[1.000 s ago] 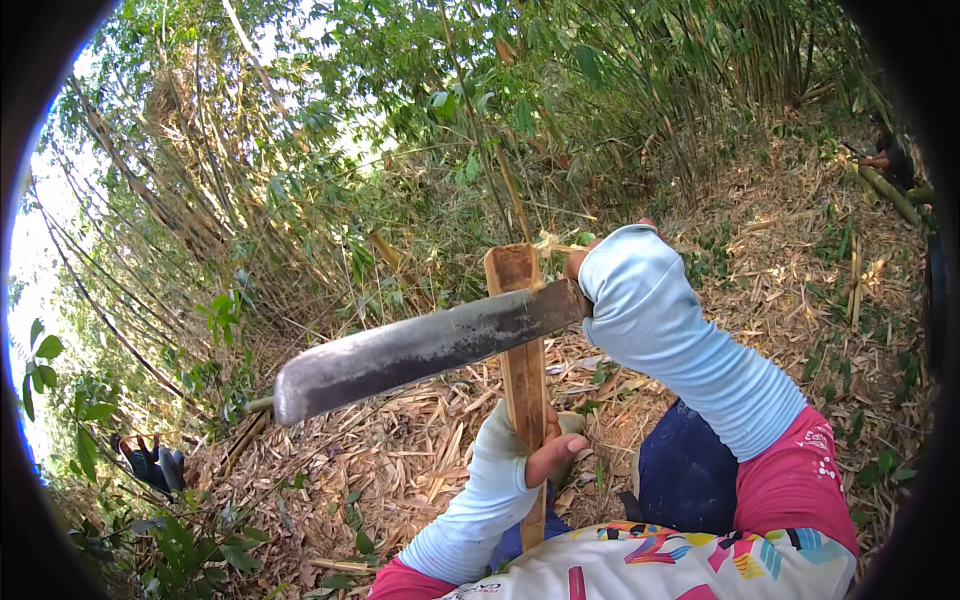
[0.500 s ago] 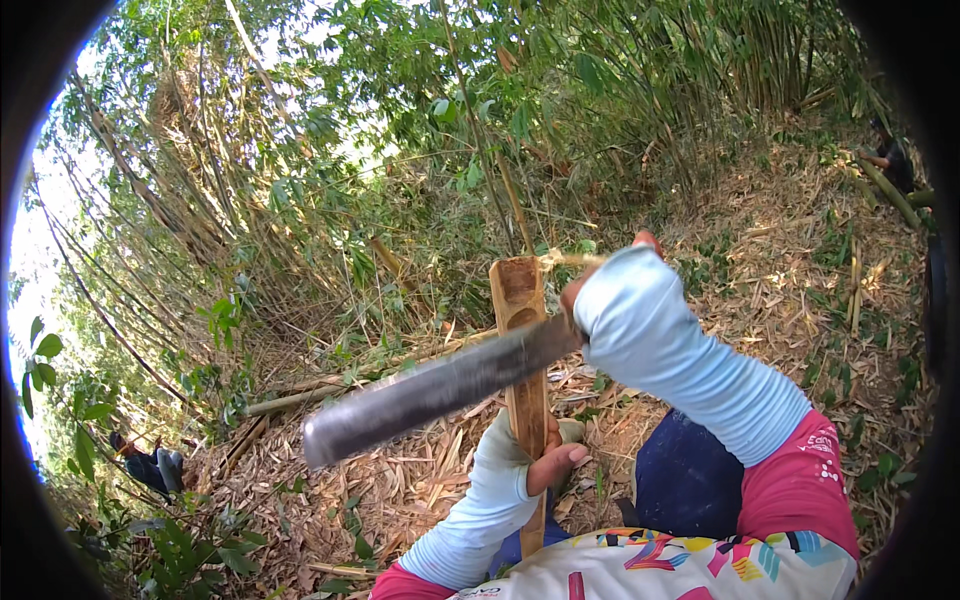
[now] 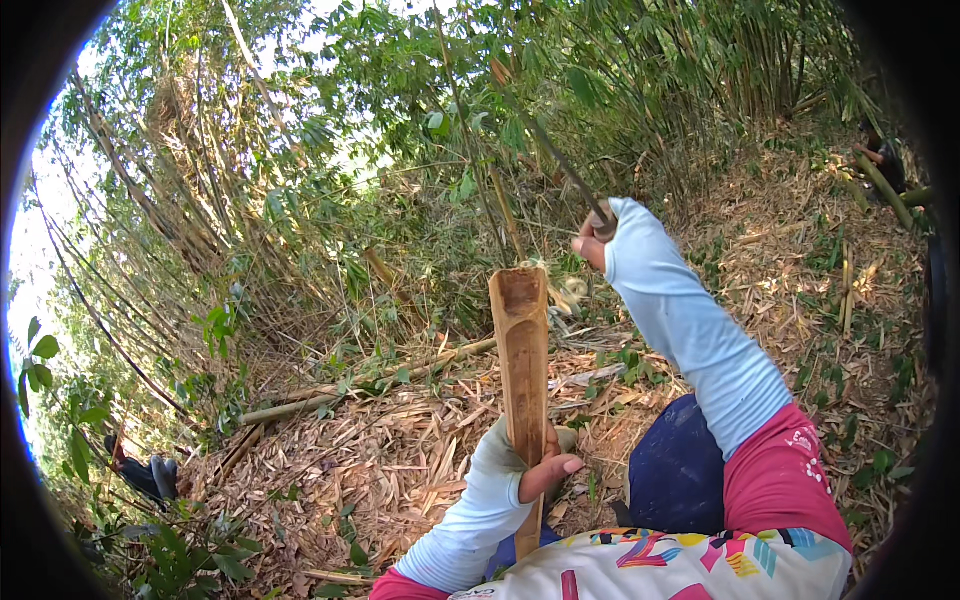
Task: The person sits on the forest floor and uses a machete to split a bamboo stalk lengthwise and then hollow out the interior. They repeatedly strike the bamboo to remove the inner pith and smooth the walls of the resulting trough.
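Note:
My left hand [image 3: 543,470] is wrapped round the lower part of a split bamboo piece [image 3: 522,365]. The piece stands nearly upright before my body, its hollow inner side facing me, with a node ridge near the top. Up and to the right, my right hand [image 3: 596,245] is closed on the handle of a machete. The machete's dark blade [image 3: 562,160] is raised, seen almost edge-on, and points up and to the left, clear of the bamboo piece.
A cut bamboo pole [image 3: 300,405] lies across dry leaf litter [image 3: 400,470] to the left. Dense bamboo clumps [image 3: 720,80] rise behind. One person [image 3: 888,165] is at the far right beside green bamboo poles [image 3: 885,190]; another, partly hidden, [image 3: 150,478] is at the lower left.
The machete has swung up from across the bamboo piece, its blade turning from pointing left to pointing up and away. My right hand has risen slightly; the left keeps its hold.

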Motion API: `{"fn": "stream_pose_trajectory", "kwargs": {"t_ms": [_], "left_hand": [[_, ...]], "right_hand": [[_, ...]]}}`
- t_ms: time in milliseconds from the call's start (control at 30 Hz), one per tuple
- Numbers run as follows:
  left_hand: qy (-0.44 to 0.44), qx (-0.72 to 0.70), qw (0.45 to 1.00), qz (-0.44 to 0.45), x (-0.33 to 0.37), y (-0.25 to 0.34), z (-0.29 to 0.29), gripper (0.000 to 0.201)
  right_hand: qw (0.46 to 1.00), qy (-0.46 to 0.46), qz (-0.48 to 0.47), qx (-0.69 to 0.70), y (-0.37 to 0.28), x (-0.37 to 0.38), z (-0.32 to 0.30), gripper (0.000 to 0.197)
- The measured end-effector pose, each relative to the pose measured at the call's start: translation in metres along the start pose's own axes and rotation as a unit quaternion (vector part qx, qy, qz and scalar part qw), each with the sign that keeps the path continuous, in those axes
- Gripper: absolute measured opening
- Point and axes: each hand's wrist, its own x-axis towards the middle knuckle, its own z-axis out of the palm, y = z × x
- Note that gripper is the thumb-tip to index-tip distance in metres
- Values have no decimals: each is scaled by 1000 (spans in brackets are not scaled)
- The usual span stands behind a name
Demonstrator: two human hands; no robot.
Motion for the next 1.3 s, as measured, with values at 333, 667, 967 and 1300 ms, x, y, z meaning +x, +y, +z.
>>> {"fn": "stream_pose_trajectory", "kwargs": {"t_ms": [333,667,967,1300], "left_hand": [[10,-70,996,-60,14,-4,3,39],[1,-52,996,-68,23,-9,7,40],[25,-54,996,-63,23,-14,-1,40],[65,-22,996,-54,32,-22,-6,46]], "right_hand": [[908,-98,-4,408,-23,-38,-20,37],[927,-142,8,347,-40,-47,-14,33],[997,77,1,13,22,-9,-30,29],[995,82,-22,-52,-4,-57,-12,19]]}}
